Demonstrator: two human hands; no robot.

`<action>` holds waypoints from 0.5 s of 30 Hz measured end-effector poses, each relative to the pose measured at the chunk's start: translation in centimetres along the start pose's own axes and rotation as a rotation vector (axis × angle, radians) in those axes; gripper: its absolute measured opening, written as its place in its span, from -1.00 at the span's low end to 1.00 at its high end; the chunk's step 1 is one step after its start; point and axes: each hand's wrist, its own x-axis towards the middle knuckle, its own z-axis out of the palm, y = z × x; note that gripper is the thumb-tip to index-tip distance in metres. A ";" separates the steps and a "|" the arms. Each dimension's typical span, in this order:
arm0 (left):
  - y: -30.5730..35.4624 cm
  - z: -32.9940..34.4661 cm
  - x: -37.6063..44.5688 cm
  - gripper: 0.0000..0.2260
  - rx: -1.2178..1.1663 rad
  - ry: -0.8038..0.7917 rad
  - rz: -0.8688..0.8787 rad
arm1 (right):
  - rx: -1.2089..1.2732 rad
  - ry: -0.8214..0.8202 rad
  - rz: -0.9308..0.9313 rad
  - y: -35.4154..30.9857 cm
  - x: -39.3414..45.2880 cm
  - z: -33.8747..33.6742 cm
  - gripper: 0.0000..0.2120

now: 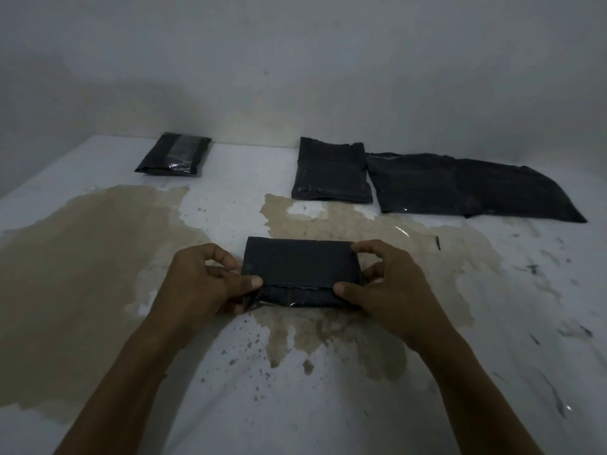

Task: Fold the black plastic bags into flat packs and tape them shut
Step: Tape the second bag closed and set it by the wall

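Head view: a folded black bag pack [300,269] was found mid-bench, near the front edge, pinched at its ends by the left hand [205,279] and right hand [384,280], thumbs pressed on the near flap. A taped pack [174,154] lay at the back edge. Judgement: the flap should be kept flat and square before taping.

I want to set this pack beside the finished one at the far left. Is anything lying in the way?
Nothing visible. Both hands, left and right, grip the folded pack. Between it and the taped pack there is only stained table surface; the other bags lie to the right.
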 end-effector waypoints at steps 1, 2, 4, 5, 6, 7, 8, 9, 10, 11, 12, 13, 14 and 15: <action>-0.1 -0.2 -0.2 -0.76 0.030 -0.027 0.022 | -0.035 0.009 -0.013 -0.1 -0.1 0.1 -0.42; -0.2 -0.4 -0.3 -0.79 0.079 -0.046 0.061 | -0.068 0.011 -0.027 -0.2 -0.2 0.2 -0.44; -0.5 -0.4 -0.5 -0.85 0.213 -0.047 0.159 | -0.124 0.000 -0.054 -0.6 -0.3 0.4 -0.49; -0.5 -0.3 -0.5 -0.85 0.296 -0.032 0.206 | -0.156 -0.011 -0.065 -0.8 -0.5 0.5 -0.52; -0.5 -0.3 -0.6 -0.82 0.383 -0.020 0.252 | -0.190 -0.020 -0.075 -1.0 -0.6 0.7 -0.54; -0.4 -0.2 -0.7 -0.79 0.466 -0.018 0.292 | -0.223 -0.021 -0.083 -1.2 -0.9 0.8 -0.56; -0.3 -0.1 -0.8 -0.79 0.537 -0.025 0.327 | -0.255 -0.016 -0.088 -1.4 -1.1 0.9 -0.57; -0.1 -0.1 -0.9 -0.78 0.593 -0.040 0.354 | -0.294 -0.005 -0.096 -1.6 -1.4 0.9 -0.58; 0.0 -0.1 -1.0 -0.79 0.631 -0.054 0.377 | -0.346 0.005 -0.103 -1.8 -1.6 0.9 -0.58; 0.2 -0.2 -1.1 -0.79 0.659 -0.063 0.396 | -0.405 0.010 -0.108 -1.9 -1.9 1.0 -0.58; 0.2 -0.2 -1.1 -0.81 0.688 -0.065 0.423 | -0.457 0.013 -0.112 -2.1 -2.2 1.1 -0.59; 0.3 -0.1 -1.2 -0.82 0.733 -0.058 0.452 | -0.497 0.020 -0.121 -2.2 -2.4 1.2 -0.61; 0.3 0.1 -1.2 -0.81 0.795 -0.040 0.476 | -0.538 0.029 -0.137 -2.4 -2.7 1.4 -0.64; 0.4 0.4 -1.4 -0.79 0.844 -0.015 0.498 | -0.577 0.043 -0.157 -2.6 -2.9 1.5 -0.66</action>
